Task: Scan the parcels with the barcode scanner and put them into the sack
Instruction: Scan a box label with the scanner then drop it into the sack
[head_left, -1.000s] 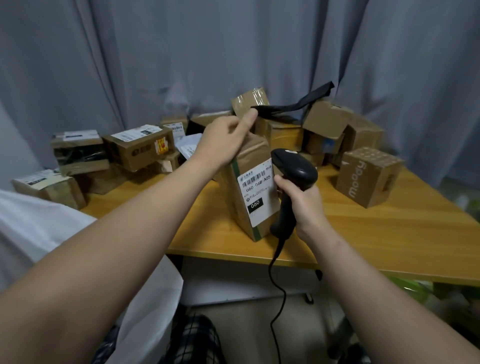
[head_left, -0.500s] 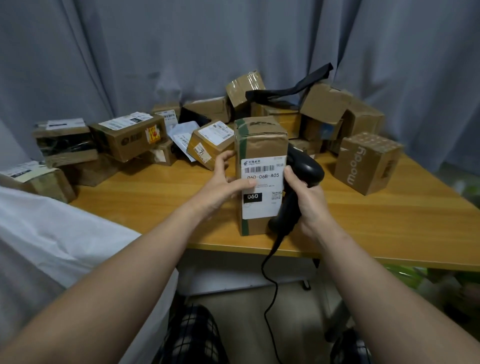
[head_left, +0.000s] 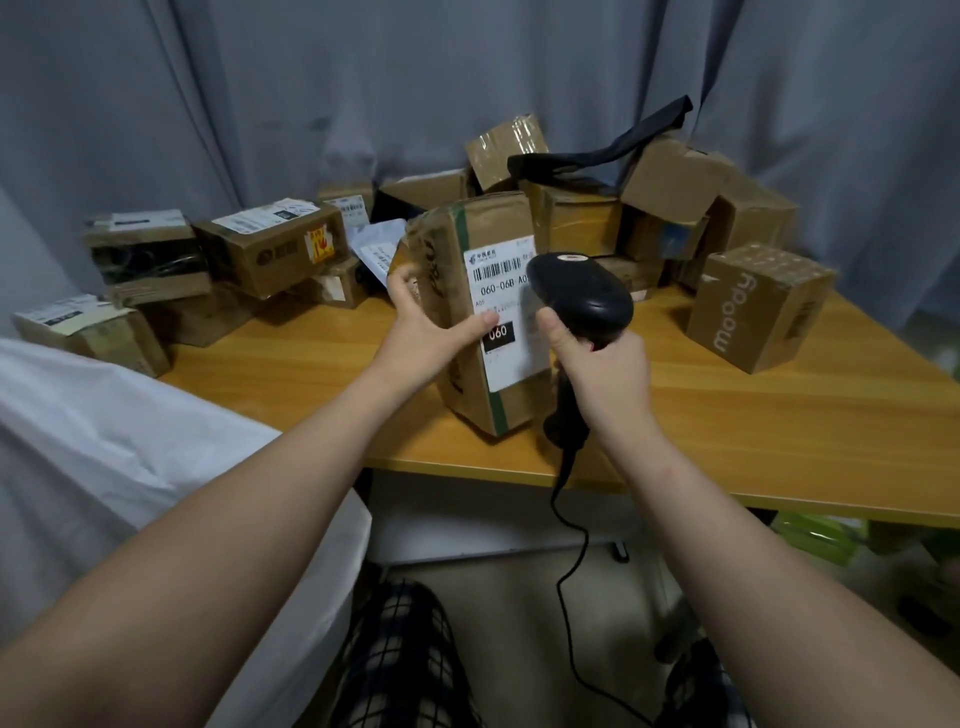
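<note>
Wooden table (head_left: 779, 415): our left hand (head_left: 426, 338) grasps tilted parcel (head_left: 467, 291) at front edge, right hand (head_left: 602, 364) clenches scanner (head_left: 582, 291) beside it. We judge task early: parcel heap (head_left: 670, 182) waits at table's back, sack (head_left: 104, 426) left of table.

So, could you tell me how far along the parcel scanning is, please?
Done: cannot tell; the white sack hides its contents. In hand: the left hand holds a parcel, label facing, while the right hand aims the scanner at it. Remaining: bagging it, then the parcels piled on the table.
</note>
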